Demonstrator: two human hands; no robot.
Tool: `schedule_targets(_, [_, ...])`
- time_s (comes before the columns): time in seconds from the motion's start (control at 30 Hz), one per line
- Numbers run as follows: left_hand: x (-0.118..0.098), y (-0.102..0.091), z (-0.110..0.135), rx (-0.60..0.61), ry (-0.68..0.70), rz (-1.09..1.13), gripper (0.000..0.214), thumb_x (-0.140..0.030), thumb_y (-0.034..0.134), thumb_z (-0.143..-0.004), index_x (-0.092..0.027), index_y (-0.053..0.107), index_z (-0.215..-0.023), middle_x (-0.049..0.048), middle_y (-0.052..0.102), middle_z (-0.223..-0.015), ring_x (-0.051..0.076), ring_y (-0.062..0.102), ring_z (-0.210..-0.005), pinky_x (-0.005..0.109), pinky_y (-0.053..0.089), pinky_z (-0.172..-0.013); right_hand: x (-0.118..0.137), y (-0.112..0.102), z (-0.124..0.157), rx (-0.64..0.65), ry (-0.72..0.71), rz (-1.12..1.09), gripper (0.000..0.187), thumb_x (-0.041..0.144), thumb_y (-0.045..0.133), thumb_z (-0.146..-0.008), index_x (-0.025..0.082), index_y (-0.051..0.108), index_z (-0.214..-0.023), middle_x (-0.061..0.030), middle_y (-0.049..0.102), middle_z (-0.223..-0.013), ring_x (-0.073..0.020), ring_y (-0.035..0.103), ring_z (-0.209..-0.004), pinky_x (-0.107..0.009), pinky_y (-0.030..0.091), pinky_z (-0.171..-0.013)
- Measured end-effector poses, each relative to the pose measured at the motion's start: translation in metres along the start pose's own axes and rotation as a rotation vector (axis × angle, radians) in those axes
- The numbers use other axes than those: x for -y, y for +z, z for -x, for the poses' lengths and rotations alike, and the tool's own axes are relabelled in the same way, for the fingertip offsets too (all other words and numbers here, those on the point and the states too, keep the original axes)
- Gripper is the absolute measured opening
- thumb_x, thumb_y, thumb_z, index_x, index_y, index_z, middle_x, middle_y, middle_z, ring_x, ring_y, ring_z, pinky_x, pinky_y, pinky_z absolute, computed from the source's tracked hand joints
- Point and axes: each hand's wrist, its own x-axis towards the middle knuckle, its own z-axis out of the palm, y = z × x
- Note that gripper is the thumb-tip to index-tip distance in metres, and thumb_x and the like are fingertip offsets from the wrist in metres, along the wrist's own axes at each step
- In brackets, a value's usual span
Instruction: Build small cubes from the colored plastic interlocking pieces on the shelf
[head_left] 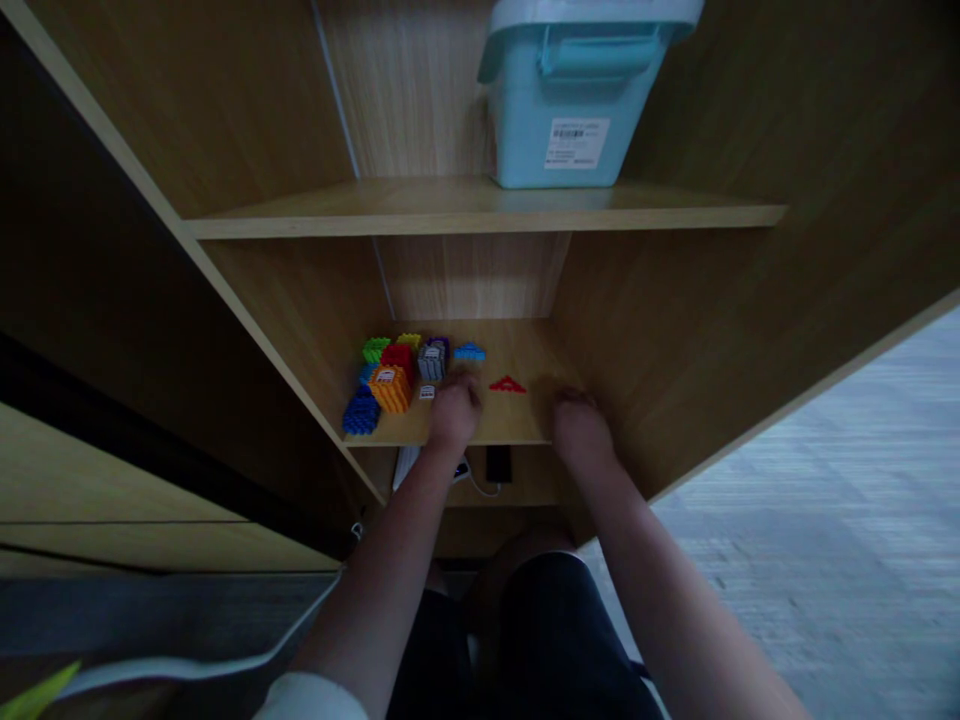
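My left hand (456,408), fingers curled, rests over the middle shelf board; whatever it may hold is hidden beneath it. Just left of it are a grey stack of ridged plastic pieces (433,362) and a small white label (427,392). Behind it lies a light blue plastic piece (470,352). A red triangular plastic piece (508,384) lies between my two hands. Close to the shelf's right wall, my right hand (581,425) is closed, its fingertips turned away from view, so I cannot see anything in it.
Orange (391,389), dark blue (361,412), red, green and yellow stacks of plastic pieces crowd the shelf's left end. Above, a light blue lidded bin (570,100) stands on the upper shelf (420,212). A black box-shaped object (499,464) and white cable lie below.
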Motion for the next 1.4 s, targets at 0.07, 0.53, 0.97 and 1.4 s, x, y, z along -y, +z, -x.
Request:
schedule_targets(0.07, [0.000,0.001,0.000,0.047,0.157,0.002,0.038,-0.012,0.051,-0.100,-0.022,0.074,-0.128,0.0113,0.075,-0.131,0.024,0.067,-0.126,0.038,0.050,-0.115,0.002,0.004,-0.008,0.031,-0.172,-0.153,0.047,-0.002,0.051,-0.085,0.017,0.081,-0.116,-0.0187,0.077,-0.124,-0.0295,0.071,-0.121,-0.044,0.055,-0.107])
schedule_targets(0.53, [-0.004,0.010,-0.002,0.125,0.235,-0.111,0.042,-0.012,0.053,-0.098,-0.019,0.073,-0.134,0.0127,0.070,-0.145,0.029,0.063,-0.133,0.047,0.047,-0.118,-0.001,0.010,-0.051,-0.017,-0.123,-0.122,0.030,0.033,0.056,-0.104,0.016,0.080,-0.101,-0.0157,0.079,-0.108,-0.0299,0.072,-0.104,-0.043,0.055,-0.100])
schedule_targets(0.97, [-0.003,0.007,-0.002,0.099,0.210,-0.213,0.046,-0.008,0.058,-0.091,-0.018,0.075,-0.132,0.0132,0.075,-0.129,0.031,0.063,-0.123,0.045,0.048,-0.115,-0.003,0.015,-0.046,-0.048,-0.257,-0.427,0.010,0.022,0.070,-0.096,0.024,0.080,-0.099,-0.0064,0.082,-0.103,-0.0247,0.075,-0.095,-0.038,0.056,-0.093])
schedule_targets(1.4, [0.001,0.011,-0.001,0.023,0.213,-0.133,0.032,-0.011,0.056,-0.096,-0.016,0.078,-0.119,0.0144,0.075,-0.123,0.031,0.064,-0.121,0.048,0.049,-0.115,0.000,0.018,-0.045,-0.135,-0.090,-0.305,0.012,0.026,0.070,-0.098,0.021,0.079,-0.090,-0.0102,0.079,-0.094,-0.0249,0.073,-0.083,-0.036,0.055,-0.078])
